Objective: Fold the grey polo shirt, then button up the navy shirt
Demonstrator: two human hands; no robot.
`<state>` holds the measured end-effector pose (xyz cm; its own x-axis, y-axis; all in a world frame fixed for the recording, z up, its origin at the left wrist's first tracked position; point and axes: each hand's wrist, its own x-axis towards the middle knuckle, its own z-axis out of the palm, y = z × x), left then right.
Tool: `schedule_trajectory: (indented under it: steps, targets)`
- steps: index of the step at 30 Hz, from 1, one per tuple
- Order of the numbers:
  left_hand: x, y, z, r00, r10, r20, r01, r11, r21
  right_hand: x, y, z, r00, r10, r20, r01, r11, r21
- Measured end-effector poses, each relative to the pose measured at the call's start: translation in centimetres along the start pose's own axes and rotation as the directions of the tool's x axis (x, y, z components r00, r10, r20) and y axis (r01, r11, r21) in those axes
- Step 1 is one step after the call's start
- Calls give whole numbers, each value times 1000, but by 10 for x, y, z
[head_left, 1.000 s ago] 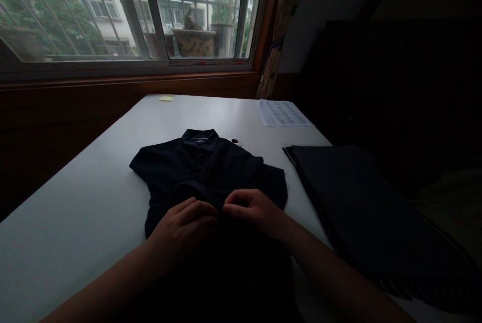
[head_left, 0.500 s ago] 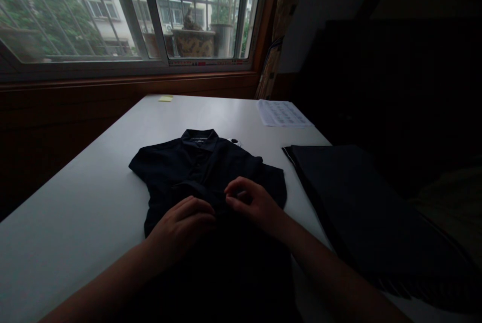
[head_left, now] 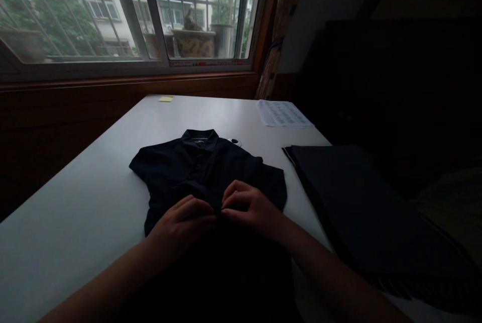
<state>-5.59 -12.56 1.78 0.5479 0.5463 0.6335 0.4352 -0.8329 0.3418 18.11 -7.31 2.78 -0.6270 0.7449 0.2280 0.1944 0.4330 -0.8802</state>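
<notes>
A dark navy short-sleeved shirt (head_left: 233, 167) lies front up on the white table, its collar pointing to the window. My left hand (head_left: 184, 222) is closed on the shirt's front opening, fingertips together at the middle. Right beside it, my right hand (head_left: 250, 207) pinches the cloth between thumb and fingers, its tips almost meeting those of the left. Several buttons run down the placket (head_left: 199, 165) below the collar. What exactly sits between the fingertips is too dark to make out. The lower part of the shirt fades into shadow.
Dark folded cloth (head_left: 339, 197) lies on the right side of the white table (head_left: 94, 182). Printed sheets (head_left: 284, 113) rest at the far right corner and a yellow sticky note (head_left: 166, 98) at the far left. A small white-and-black object (head_left: 235, 142) shows behind the shirt's shoulder.
My right hand has moved slightly left and down, and its thumb and fingers have closed on the cloth beside the left hand. The left hand has barely moved.
</notes>
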Motion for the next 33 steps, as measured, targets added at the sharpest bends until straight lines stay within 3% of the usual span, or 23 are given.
schedule_trajectory:
  steps: [8, 11, 15, 33]
  targets:
    - [-6, 0, 0, 1000, -1, -30, 3, 997, 81, 3, -3, 7, 960, 279, -1, -274, 942, 194]
    - [-6, 3, 1, 996, -80, -49, 81, 996, 23, 4, -2, 11, 942, 334, -4, -321, 909, 267]
    - [-8, 6, 3, 974, -213, -72, 203, 972, -122, 2, -2, 17, 934, 356, -14, -335, 891, 305]
    - [-14, 6, 1, 991, -89, -99, 86, 996, -36, 0, -11, 20, 958, 285, 14, -277, 918, 285]
